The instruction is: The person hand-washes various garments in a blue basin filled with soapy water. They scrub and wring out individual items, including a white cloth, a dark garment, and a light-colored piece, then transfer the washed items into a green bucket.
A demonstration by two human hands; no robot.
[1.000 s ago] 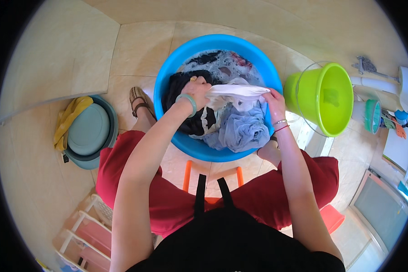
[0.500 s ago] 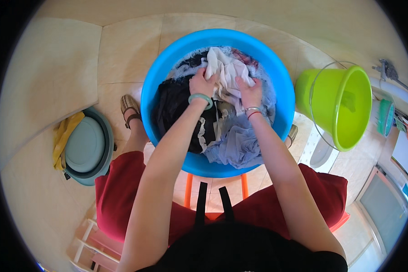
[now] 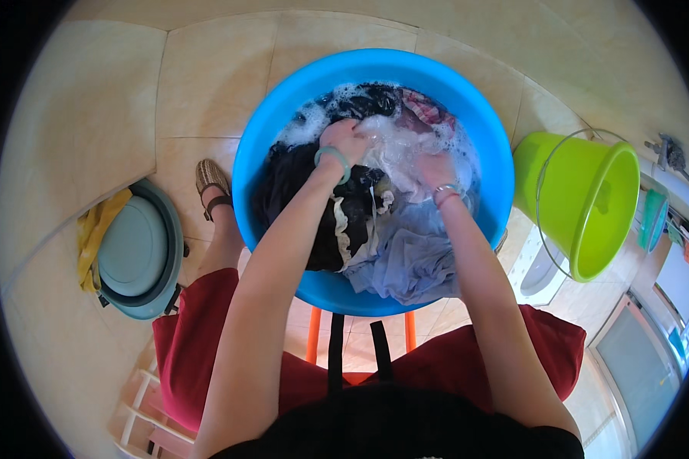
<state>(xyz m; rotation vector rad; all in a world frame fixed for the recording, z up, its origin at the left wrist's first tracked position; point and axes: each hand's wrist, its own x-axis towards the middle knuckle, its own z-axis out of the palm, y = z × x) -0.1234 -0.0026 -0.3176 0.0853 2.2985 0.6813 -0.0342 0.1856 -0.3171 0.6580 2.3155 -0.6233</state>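
Observation:
A round blue basin (image 3: 253, 161) in front of me holds soapy water and wet laundry. My left hand (image 3: 343, 139), with a pale green bangle on the wrist, is closed on the left edge of a white garment (image 3: 394, 149), its fingertips sunk in suds. On the garment's right side, my right hand (image 3: 436, 168) is dipped into the foamy water; its fingers are blurred and hidden. Black clothing (image 3: 295, 180) lies left in the basin. A light blue garment (image 3: 413, 260) is heaped at the near side, and a red checked cloth (image 3: 429, 109) shows at the far side.
A lime green bucket (image 3: 563, 180) with a wire handle lies tilted on the right. Left of my foot stands a grey-green folding basin (image 3: 134, 245) with a yellow cloth (image 3: 99, 229) over it. Orange stool legs (image 3: 314, 336) show under the blue basin. A wall tap (image 3: 670, 153) is far right.
The white garment, held up above the water before, is now lowered into the suds and spread out. My right hand has dipped lower into the water and shifted slightly right.

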